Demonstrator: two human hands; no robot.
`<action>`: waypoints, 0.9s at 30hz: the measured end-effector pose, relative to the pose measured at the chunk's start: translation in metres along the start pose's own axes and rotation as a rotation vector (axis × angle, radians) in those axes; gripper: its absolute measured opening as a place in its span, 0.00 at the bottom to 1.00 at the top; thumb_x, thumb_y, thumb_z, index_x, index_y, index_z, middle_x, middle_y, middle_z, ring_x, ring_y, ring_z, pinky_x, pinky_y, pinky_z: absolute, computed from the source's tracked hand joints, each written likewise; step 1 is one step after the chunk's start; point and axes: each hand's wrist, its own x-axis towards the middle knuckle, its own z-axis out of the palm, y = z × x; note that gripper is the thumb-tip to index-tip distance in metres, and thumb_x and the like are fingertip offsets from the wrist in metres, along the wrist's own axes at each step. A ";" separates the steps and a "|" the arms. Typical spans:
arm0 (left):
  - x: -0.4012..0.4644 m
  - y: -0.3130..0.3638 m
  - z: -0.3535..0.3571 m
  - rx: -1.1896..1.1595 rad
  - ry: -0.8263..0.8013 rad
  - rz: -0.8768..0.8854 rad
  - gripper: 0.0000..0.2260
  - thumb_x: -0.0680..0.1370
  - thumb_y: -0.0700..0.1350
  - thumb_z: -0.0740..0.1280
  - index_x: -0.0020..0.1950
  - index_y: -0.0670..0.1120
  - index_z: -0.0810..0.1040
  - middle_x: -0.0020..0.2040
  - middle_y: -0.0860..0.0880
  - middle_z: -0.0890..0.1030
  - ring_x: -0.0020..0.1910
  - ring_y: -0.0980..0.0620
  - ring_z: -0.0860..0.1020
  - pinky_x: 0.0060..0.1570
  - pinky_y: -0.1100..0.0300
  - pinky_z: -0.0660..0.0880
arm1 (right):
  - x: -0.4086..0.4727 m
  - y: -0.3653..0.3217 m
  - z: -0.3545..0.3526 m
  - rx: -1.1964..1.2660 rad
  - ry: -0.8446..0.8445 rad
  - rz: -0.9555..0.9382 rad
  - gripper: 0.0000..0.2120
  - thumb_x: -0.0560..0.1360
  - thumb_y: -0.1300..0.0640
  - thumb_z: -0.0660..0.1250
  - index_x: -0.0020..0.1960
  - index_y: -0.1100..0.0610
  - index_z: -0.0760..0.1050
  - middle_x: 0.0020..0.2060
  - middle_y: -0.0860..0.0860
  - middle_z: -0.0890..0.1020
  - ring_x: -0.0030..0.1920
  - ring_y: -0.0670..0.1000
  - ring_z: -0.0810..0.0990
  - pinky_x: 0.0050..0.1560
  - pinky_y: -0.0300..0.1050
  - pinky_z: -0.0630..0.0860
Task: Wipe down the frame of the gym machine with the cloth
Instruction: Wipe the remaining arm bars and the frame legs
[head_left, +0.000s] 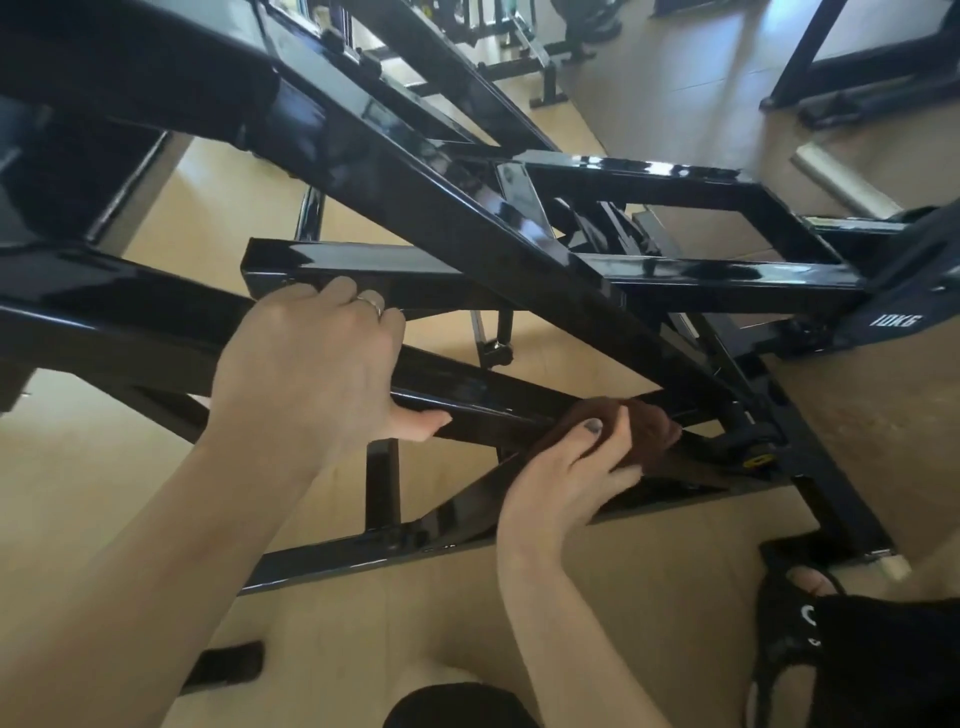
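Note:
The gym machine's glossy black frame (467, 228) crosses the view as several square steel bars. My left hand (317, 364) grips a low diagonal bar, thumb under it, a ring on one finger. My right hand (576, 478) presses a bunched brown cloth (639, 426) against the lower end of that same diagonal bar (467, 395), near where it meets the base. The fingers wrap over the cloth, which hides part of the bar beneath.
A weight plate marked 10KG (893, 322) hangs at the right. My sandalled foot (800, 582) and dark clothing sit at the lower right. The tan floor (649, 597) lies below, and other black machine bases (857, 78) stand at the back.

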 end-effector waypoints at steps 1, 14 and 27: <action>0.001 0.000 0.000 0.001 0.014 -0.003 0.37 0.71 0.79 0.46 0.50 0.50 0.77 0.47 0.52 0.79 0.51 0.52 0.78 0.47 0.58 0.73 | -0.017 -0.003 0.003 -0.049 -0.044 -0.102 0.20 0.86 0.47 0.53 0.78 0.43 0.63 0.78 0.49 0.57 0.69 0.48 0.69 0.61 0.45 0.77; 0.000 0.001 -0.001 -0.043 0.029 0.031 0.37 0.71 0.79 0.47 0.48 0.50 0.79 0.45 0.52 0.80 0.48 0.52 0.79 0.42 0.59 0.70 | 0.037 0.031 -0.031 -0.281 -0.312 -0.542 0.19 0.84 0.42 0.54 0.71 0.45 0.70 0.71 0.48 0.68 0.65 0.50 0.73 0.64 0.59 0.77; 0.004 -0.002 0.006 -0.122 0.011 0.013 0.31 0.70 0.77 0.58 0.40 0.48 0.67 0.37 0.50 0.71 0.40 0.48 0.76 0.37 0.55 0.68 | 0.012 -0.045 -0.011 -0.340 -0.506 -0.739 0.15 0.84 0.42 0.57 0.60 0.46 0.79 0.55 0.45 0.79 0.52 0.47 0.77 0.53 0.47 0.79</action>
